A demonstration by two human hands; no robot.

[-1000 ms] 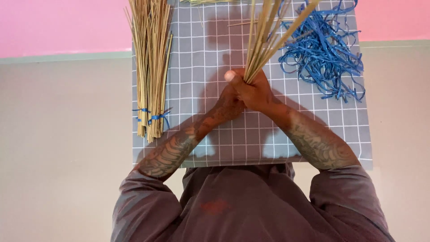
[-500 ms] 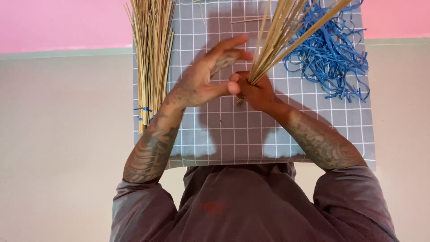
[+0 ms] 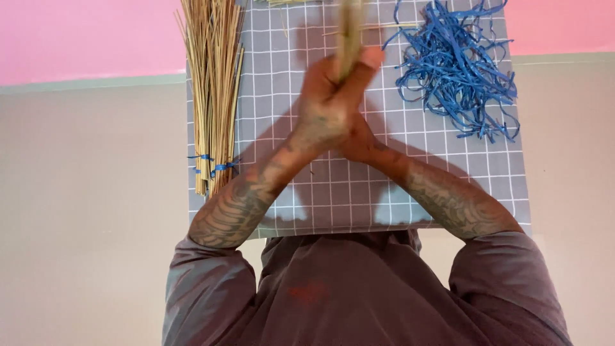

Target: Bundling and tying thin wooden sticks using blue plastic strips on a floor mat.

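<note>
Item: bundle of thin straw-coloured sticks [image 3: 348, 35], held upright and blurred over the upper middle of the grey grid-patterned mat [image 3: 333, 186].

Handling, as I judge it: light, stiff along the length but thin enough to snap or splay; smooth, so single sticks could slide out of a loose hold. Best taken near the lower ends, where a grip keeps them together, which is where it is held.

Left hand [image 3: 323, 109]: pressed flat against the bundle, fingers [image 3: 370, 59] long and straight, not curled.

Right hand [image 3: 360, 142]: mostly hidden behind the left, palm set against it; both hands clamp the bundle between them. I cannot tell how its fingers lie.

Also on the mat: 1 larger sheaf of the same sticks [image 3: 214, 96] along the mat's left edge, tied near its lower end with blue strips [image 3: 218, 166]; 1 loose heap of blue plastic strips [image 3: 458, 70] at the mat's upper right.

Change from half a second ago: the left hand was then open and clear of the bundle, which fanned out toward the blue heap from the right hand alone; now the left has closed in and the sticks stand gathered and near vertical.
</note>
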